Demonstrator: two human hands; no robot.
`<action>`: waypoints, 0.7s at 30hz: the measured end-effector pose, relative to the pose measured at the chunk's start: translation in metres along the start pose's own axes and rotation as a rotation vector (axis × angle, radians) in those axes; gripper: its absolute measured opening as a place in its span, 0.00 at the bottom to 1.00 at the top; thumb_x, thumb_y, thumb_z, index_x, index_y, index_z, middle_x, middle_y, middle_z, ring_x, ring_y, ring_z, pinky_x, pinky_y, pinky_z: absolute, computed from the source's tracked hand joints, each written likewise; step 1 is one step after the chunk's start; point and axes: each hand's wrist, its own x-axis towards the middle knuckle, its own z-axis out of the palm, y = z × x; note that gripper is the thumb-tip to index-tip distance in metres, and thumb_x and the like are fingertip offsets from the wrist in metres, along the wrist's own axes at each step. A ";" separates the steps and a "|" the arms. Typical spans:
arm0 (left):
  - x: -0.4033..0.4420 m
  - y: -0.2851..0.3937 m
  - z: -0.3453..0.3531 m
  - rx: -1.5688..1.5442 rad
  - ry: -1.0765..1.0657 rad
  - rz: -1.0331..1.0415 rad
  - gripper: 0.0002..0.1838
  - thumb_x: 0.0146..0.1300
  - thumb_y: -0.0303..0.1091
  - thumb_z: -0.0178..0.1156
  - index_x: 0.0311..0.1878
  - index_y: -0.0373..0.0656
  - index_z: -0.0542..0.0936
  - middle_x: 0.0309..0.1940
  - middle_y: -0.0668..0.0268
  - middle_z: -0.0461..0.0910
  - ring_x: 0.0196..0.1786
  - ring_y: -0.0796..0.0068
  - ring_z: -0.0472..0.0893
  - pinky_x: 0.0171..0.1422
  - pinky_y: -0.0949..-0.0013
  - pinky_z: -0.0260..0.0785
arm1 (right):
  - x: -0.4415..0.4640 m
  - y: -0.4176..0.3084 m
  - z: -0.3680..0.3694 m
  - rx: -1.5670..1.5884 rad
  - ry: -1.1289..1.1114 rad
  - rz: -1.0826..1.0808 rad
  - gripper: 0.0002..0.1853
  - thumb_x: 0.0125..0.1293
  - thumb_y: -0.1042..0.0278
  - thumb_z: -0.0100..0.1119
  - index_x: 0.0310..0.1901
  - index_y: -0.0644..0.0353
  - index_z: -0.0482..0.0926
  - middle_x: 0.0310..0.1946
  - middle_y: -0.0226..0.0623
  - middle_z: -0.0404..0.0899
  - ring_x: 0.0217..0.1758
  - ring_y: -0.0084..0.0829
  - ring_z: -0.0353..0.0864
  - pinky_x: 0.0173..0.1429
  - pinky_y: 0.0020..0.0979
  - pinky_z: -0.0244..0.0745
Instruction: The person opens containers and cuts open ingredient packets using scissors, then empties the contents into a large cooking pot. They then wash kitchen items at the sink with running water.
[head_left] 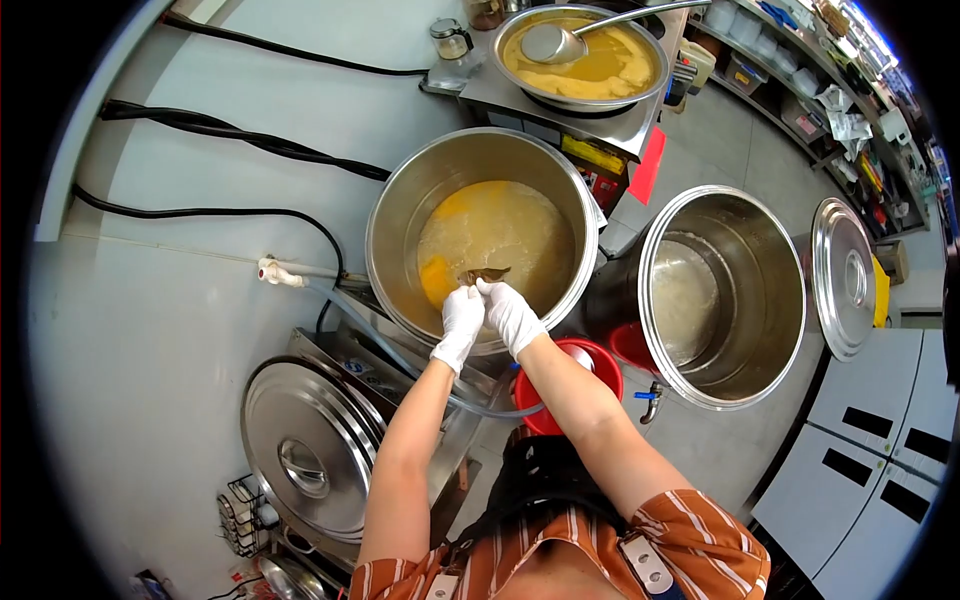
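Note:
Both my hands wear white gloves and meet over the near side of a large steel pot (480, 140) of cloudy yellowish liquid (510, 225). Between the fingertips of my left hand (462, 322) and my right hand (510, 315) is a small brown, leaf-like piece (488, 274). The fingers of both hands are pinched together around its near edge. An orange-yellow patch (437, 280) floats in the liquid just left of the piece.
Right of the pot stands a second tall steel pot (790, 300) with a tap. A red bucket (610, 390) is below my right forearm. Behind are a bowl of yellow liquid (520, 85) and a ladle (553, 45). Steel lids (300, 420) lean at left, beside a hose (350, 310).

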 end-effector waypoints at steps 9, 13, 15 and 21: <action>-0.017 0.003 -0.012 -0.156 -0.044 -0.129 0.17 0.63 0.37 0.46 0.26 0.35 0.78 0.24 0.50 0.78 0.32 0.49 0.78 0.38 0.55 0.68 | 0.015 -0.008 -0.014 -0.067 0.154 0.028 0.12 0.66 0.61 0.49 0.46 0.57 0.71 0.38 0.41 0.79 0.39 0.41 0.78 0.41 0.45 0.74; -0.026 0.011 -0.027 -0.232 -0.067 -0.155 0.18 0.64 0.37 0.47 0.25 0.35 0.77 0.22 0.52 0.78 0.29 0.53 0.78 0.38 0.58 0.68 | 0.016 -0.010 -0.017 -0.181 0.149 -0.030 0.11 0.65 0.60 0.50 0.45 0.55 0.72 0.38 0.36 0.79 0.38 0.37 0.78 0.40 0.40 0.73; -0.027 0.009 -0.028 -0.302 -0.035 -0.096 0.18 0.64 0.38 0.48 0.22 0.36 0.76 0.17 0.59 0.76 0.21 0.63 0.75 0.29 0.63 0.67 | 0.007 -0.008 -0.012 -0.282 0.184 -0.110 0.11 0.65 0.60 0.50 0.45 0.54 0.73 0.38 0.34 0.79 0.38 0.36 0.78 0.40 0.38 0.72; -0.010 0.028 -0.054 -0.537 -0.350 -0.544 0.15 0.63 0.37 0.50 0.22 0.41 0.73 0.13 0.70 0.68 0.12 0.78 0.65 0.15 0.74 0.56 | -0.029 -0.011 0.009 -0.290 0.237 -0.168 0.11 0.64 0.58 0.50 0.44 0.52 0.74 0.39 0.31 0.80 0.40 0.30 0.77 0.44 0.34 0.71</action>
